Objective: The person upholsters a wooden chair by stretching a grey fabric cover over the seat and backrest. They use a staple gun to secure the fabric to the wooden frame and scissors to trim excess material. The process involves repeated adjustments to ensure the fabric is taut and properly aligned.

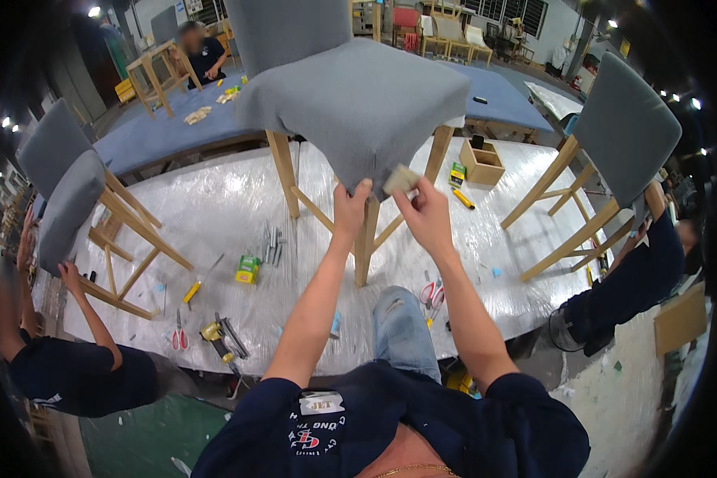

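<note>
In front of me a tall wooden-legged chair (366,84) stands on the plastic-covered table (207,199). Loose grey fabric (327,143) drapes over its seat and hangs to a point at the near leg (364,247). My left hand (349,211) is closed on the hanging fabric at the top of that leg, thumb uppermost. Just right of the same corner, my right hand (426,217) grips a small flat beige block (401,181), slightly blurred, close against the fabric. Exactly what kind of block it is cannot be made out.
Left on the table lie a staple gun (221,338), red-handled scissors (180,336), a yellow cutter (191,292), a green-yellow box (248,269) and staple strips (272,245). A wooden box (483,162) stands right. Co-workers handle grey chairs (76,179) on both sides. More scissors (432,295) lie near my knee.
</note>
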The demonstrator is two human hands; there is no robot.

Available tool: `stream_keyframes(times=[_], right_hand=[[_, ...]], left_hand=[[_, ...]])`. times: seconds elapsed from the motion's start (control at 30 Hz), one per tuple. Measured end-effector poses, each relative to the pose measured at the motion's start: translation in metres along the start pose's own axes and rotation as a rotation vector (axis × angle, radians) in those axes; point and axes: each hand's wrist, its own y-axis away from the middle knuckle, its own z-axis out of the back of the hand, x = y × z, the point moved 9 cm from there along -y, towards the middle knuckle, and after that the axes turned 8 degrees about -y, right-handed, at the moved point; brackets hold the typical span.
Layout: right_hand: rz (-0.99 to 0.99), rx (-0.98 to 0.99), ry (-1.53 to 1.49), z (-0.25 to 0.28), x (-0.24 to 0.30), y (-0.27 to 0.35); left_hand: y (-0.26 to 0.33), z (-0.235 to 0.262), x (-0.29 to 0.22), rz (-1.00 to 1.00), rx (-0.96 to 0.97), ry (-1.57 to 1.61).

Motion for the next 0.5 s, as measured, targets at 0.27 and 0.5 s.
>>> stream_keyframes(times=[0.27, 0.5], right_hand=[[-1.251, -0.11, -0.33, 0.038, -0.385, 0.271], [-1.086, -0.024, -0.366, 0.05, -0.4, 0.273]], left_hand=[[0.002, 0.001, 0.011, 0.043, -0.014, 0.065], [0.003, 0.026, 0.041, 0.249, -0.153, 0.117]])
